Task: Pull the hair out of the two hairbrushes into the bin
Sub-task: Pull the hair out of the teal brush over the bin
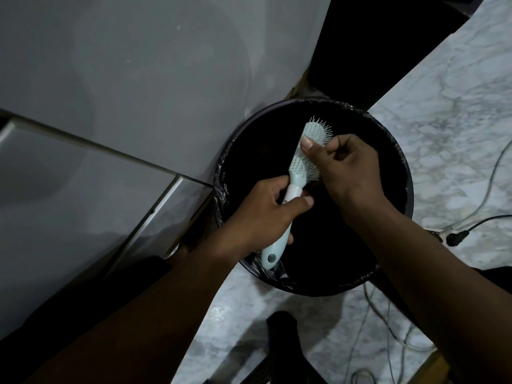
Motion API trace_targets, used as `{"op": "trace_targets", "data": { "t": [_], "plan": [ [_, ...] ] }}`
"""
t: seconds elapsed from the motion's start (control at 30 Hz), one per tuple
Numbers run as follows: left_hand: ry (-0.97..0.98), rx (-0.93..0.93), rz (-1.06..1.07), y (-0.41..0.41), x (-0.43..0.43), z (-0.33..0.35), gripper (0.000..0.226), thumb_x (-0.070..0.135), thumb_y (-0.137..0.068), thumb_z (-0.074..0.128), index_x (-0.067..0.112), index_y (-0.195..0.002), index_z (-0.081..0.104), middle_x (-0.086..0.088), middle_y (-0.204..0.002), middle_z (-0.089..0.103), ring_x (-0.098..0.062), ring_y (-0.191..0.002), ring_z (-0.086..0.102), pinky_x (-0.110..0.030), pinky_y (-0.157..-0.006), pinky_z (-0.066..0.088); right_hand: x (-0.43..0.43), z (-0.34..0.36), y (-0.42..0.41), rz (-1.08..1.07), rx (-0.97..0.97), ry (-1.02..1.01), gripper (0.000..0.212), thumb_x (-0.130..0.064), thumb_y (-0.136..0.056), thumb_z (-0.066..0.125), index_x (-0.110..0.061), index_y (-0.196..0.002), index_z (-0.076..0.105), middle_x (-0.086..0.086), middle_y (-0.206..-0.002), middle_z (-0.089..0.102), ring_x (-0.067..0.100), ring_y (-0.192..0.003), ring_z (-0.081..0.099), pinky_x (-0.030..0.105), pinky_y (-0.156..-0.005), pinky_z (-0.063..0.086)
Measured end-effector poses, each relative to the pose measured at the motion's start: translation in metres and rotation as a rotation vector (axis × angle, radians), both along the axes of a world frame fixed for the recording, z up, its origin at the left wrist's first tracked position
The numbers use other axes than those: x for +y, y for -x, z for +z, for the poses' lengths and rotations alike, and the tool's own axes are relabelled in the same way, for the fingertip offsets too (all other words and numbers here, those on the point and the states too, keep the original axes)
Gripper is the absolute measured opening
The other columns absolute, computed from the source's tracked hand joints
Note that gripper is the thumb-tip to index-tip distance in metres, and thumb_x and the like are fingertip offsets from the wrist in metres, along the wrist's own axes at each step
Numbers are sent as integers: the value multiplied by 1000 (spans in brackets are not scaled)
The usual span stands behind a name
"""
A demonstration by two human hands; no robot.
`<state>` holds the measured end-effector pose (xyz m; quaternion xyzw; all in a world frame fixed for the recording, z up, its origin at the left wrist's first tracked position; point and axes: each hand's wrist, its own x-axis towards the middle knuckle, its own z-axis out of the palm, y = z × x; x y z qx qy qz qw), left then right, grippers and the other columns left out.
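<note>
Seemingly midway: left hand (257,217) grips the pale mint plastic hairbrush (297,173) over the black lined round bin (399,151); right hand (346,167) fingers pinch at its bristles, hair unclear; second brush unseen.

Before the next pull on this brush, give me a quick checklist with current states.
1. Hairbrush held firmly: ok, left hand wraps its handle.
2. Brush over the bin: ok, head sits above the opening.
3. Right hand at the bristles: ok, fingers pinch at the brush head.
4. Hair actually gripped: cannot tell, no strands visible against the dark bin.
5. Bin liner in place: ok, folded over the rim.
6. Second hairbrush located: not ok, not in view.
</note>
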<state>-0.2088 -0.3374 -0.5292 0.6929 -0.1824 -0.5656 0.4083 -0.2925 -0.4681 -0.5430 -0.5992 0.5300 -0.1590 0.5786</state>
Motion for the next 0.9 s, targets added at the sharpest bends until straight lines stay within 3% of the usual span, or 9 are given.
{"op": "trace_targets", "data": {
  "t": [0.17,0.27,0.33,0.43,0.5,0.6,0.77,0.9],
  "plan": [
    [-24,-9,4,-3,-1,1,21,21,-98,68,3,-108,68,-12,-82,58,-28,-59,59,-29,-49,55,0,-4,4,1,-27,93,31,-39,-86,77,-12,-78,64,3,-70,65,11,-65,61,39,-68,57],
    [-25,-18,10,-3,0,1,19,21,-98,69,4,-106,69,-8,-80,58,-27,-59,60,-30,-48,56,0,-4,3,5,-26,109,28,-31,-94,70,-7,-82,65,0,-65,62,3,-52,58,25,-54,50],
    [-25,-15,13,-3,0,1,18,20,-98,68,4,-106,69,-8,-79,57,-27,-59,59,-30,-48,56,-1,-2,2,-46,-59,-8,30,-29,-100,62,-2,-87,64,5,-66,65,7,-46,61,24,-49,52],
    [-36,-5,-1,-3,1,2,19,21,-99,67,4,-107,69,-11,-83,58,-26,-57,60,-29,-49,56,-7,6,4,-141,-57,-231,45,-42,-103,49,-7,-77,59,2,-55,64,16,-46,62,28,-48,54],
    [-40,-8,-15,-2,2,2,19,21,-99,68,4,-107,70,-12,-86,60,-24,-57,61,-29,-50,57,-10,9,6,-90,31,-238,56,-57,-97,50,-9,-72,60,0,-53,62,15,-47,61,25,-49,51],
    [-40,-6,-26,-1,3,1,19,21,-99,67,5,-108,69,-14,-86,61,-28,-59,62,-33,-53,58,-6,6,5,68,83,-194,72,-62,-87,63,10,-90,69,10,-66,63,19,-54,58,26,-52,49],
    [-41,-17,-19,-2,3,0,17,20,-98,68,5,-107,70,-11,-85,61,-24,-58,61,-29,-49,57,-10,-1,7,130,33,-121,46,-39,-100,56,-5,-71,62,-4,-43,55,6,-33,46,18,-38,37],
    [-42,-24,-1,-4,3,-1,15,20,-97,69,8,-105,72,-8,-86,64,-19,-58,61,-26,-48,55,-8,-5,8,74,-44,-244,42,-34,-104,50,-7,-74,61,-4,-51,58,10,-42,50,22,-45,43]
  ]
}}
